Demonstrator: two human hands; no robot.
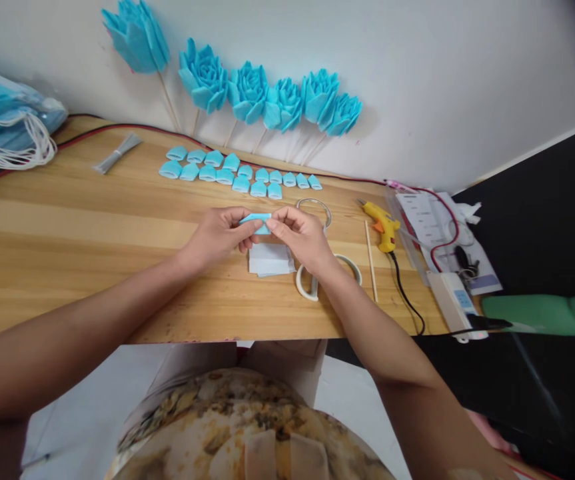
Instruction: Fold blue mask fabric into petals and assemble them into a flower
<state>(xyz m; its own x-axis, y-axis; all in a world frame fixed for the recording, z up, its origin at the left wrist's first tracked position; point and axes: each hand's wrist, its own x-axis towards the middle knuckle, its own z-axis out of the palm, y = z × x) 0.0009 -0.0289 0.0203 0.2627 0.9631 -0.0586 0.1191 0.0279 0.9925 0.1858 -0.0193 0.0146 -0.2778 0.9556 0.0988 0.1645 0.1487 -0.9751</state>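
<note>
Pinching a small folded blue piece (257, 217) above the table, I have the thumb and fingers of my left hand (220, 233) clamped on its left end and those of my right hand (302, 237) on its right end, so my own fingertips cover much of it and I cannot make out its folds. Beneath it lies a stack of pale sheets (270, 261), its upper edge hidden by my hands. Two white loops (301, 288), like scissor handles, are partly blocked by my right wrist; what joins them is lost to me. Beyond sit rows of blue petals (224, 177), too small to read closely. The plastic-wrapped bundle (2, 127) is cut off at left, the green object (542, 315) at right.
</note>
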